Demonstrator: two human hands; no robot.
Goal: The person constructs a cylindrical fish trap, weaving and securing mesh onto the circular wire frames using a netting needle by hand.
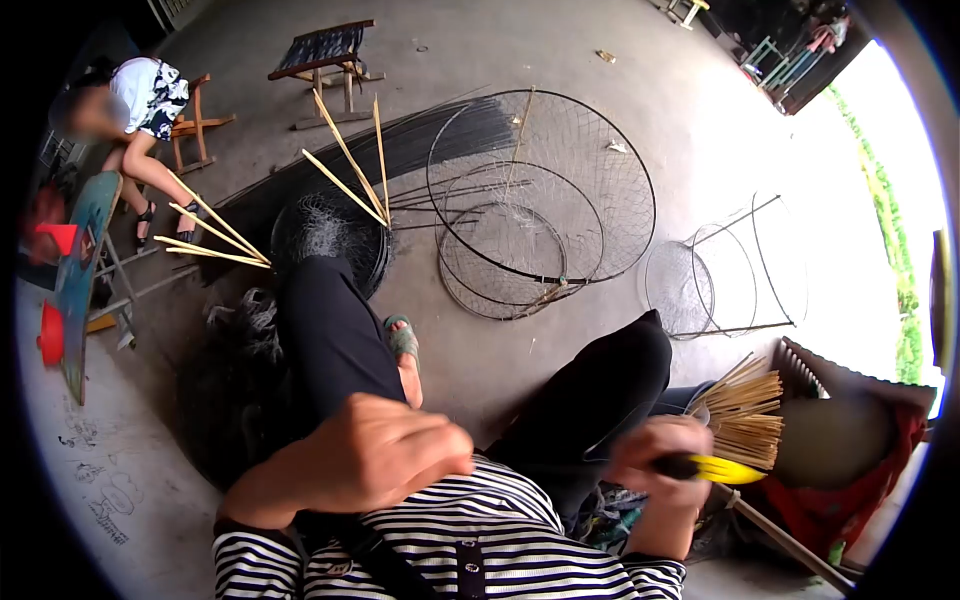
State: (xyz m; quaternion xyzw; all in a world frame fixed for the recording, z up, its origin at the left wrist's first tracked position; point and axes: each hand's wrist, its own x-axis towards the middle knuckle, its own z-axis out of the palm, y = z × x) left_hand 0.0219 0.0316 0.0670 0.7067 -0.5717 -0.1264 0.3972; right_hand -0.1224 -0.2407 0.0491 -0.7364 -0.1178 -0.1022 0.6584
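Note:
My left hand [390, 455] is closed above my lap, fingers curled. Whatever it pinches, if anything, is hidden or too thin to see. My right hand [660, 455], blurred by motion, is wrapped round a tool with a yellow and black handle [730, 470]; its working end does not show. A bundle of thin wooden sticks [745, 415] stands just beyond my right hand. Past my knee on the left is a dark round basin [375, 260] holding a tangle of clear line or netting [325, 228]. Pale sticks [345, 175] lean out around it.
A hooped net cage [545, 200] lies on the floor ahead, with a smaller net frame [730, 270] to its right. Long dark rods [430, 140] lie behind the basin. A stool [320, 50] stands farther back. Another person [150, 100] sits at left beside a blue board [85, 270].

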